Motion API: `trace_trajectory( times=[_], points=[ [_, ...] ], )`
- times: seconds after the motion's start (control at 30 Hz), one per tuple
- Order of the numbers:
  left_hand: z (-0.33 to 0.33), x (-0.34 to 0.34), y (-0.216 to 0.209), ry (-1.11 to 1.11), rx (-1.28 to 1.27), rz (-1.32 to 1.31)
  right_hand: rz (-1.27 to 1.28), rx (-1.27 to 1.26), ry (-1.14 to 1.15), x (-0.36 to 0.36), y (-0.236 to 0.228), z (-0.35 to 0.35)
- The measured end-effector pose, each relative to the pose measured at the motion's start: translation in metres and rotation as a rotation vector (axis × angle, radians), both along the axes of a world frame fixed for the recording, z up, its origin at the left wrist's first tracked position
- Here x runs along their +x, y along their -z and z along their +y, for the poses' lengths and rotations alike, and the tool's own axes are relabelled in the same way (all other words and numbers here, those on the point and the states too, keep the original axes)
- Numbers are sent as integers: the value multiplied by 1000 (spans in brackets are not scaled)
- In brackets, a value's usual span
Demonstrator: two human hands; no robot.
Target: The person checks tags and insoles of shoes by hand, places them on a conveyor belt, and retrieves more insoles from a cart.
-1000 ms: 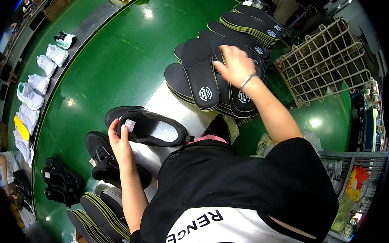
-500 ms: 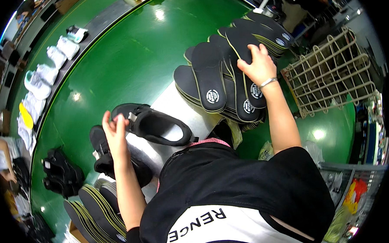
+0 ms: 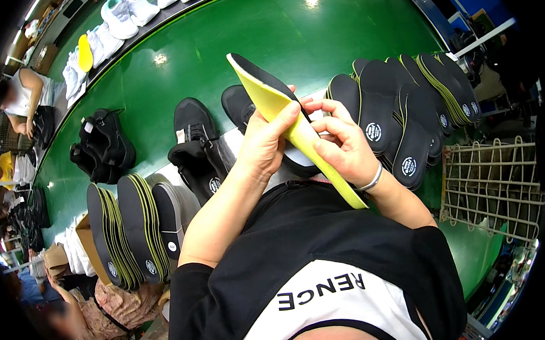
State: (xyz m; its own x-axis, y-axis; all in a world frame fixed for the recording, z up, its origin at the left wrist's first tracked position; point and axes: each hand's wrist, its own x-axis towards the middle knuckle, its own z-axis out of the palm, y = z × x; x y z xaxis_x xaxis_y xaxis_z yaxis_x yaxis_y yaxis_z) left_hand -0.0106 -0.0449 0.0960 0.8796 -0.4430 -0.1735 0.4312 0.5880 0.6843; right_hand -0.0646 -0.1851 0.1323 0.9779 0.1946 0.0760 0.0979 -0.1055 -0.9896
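In front of my chest, my left hand (image 3: 264,140) and my right hand (image 3: 347,145) grip an insole (image 3: 260,94) with a black top and a yellow-green underside. It is tilted, its underside facing me. The left thumb presses on the underside, while the right fingers pinch the edge farther down. Behind the hands lies a black shoe (image 3: 236,101), partly hidden by them. To its left sits another black shoe (image 3: 194,119), with a printed insole mark showing inside. Right of my hands, stacked black insoles (image 3: 376,108) with yellow-green edges fan across the work surface.
More insole stacks (image 3: 138,218) stand at the left, below a pair of black shoes (image 3: 107,147) on the green surface. White shoes (image 3: 120,18) line the far belt beside a yellow insole (image 3: 85,53). A wire basket (image 3: 492,188) is at right. Co-workers sit at the left edge.
My right hand has come back from the right-hand stacks with an insole, and my left hand has left the shoe to grip it too. The view has turned, shifting the scene.
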Motion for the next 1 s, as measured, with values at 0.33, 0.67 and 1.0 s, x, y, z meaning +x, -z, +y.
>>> trace_trajectory(
  times=[0.33,0.67,1.0],
  points=[
    [-5,-10,-5,-183,51,-130,204,-89,-49,15,3,-7],
    [6,-12,23,-283,1164,-868,451,-79,-58,10,-31,-75],
    [29,-3,54,-228,1467,-791,886,-168,-333,-5,-34,-71]
  ],
)
